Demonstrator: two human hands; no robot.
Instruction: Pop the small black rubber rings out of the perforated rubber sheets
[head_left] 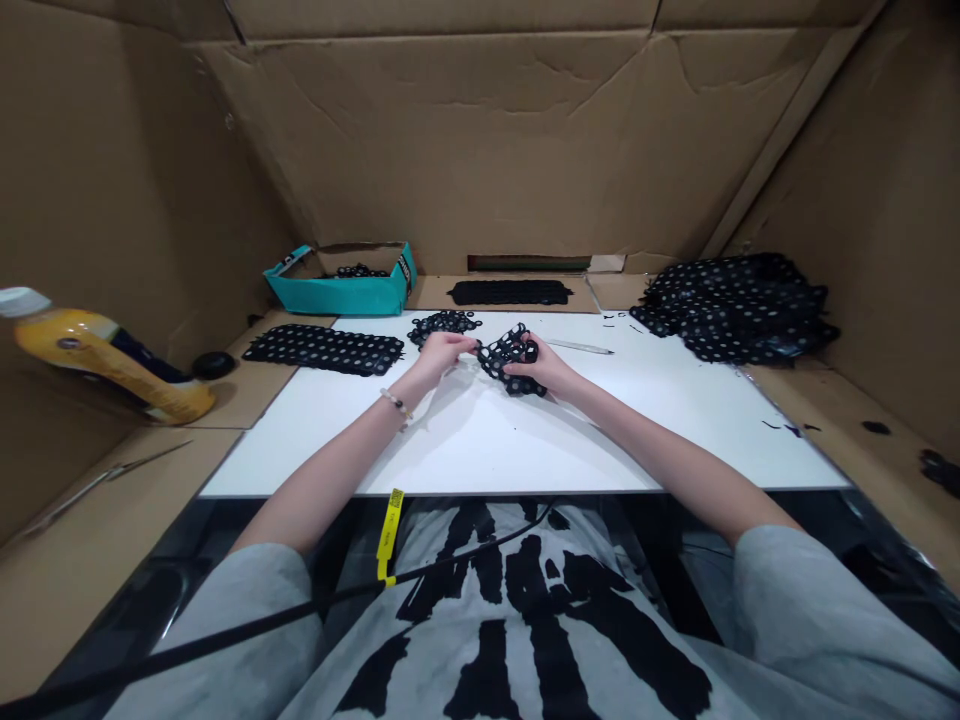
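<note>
Between my two hands is a piece of black fabric with white polka dots point(496, 362), held just above the white board point(480, 450). My left hand point(444, 352) pinches its left edge with the fingertips. The bulk of the piece is gathered in my right hand point(549, 368), thumb in front and fingers partly hidden behind. A small pile of dotted black pieces point(442, 325) lies right behind my left hand. Just beyond my right hand rests a slim whitish pen-like tool point(581, 347).
Left of the hands lies a flat dotted strip stack point(326, 348); behind it stands a teal box point(337, 293). A black strip stack point(510, 291) sits at the back, a large dotted fabric heap point(739, 305) at right. A yellow bottle point(112, 355) and scissors point(112, 475) are far left.
</note>
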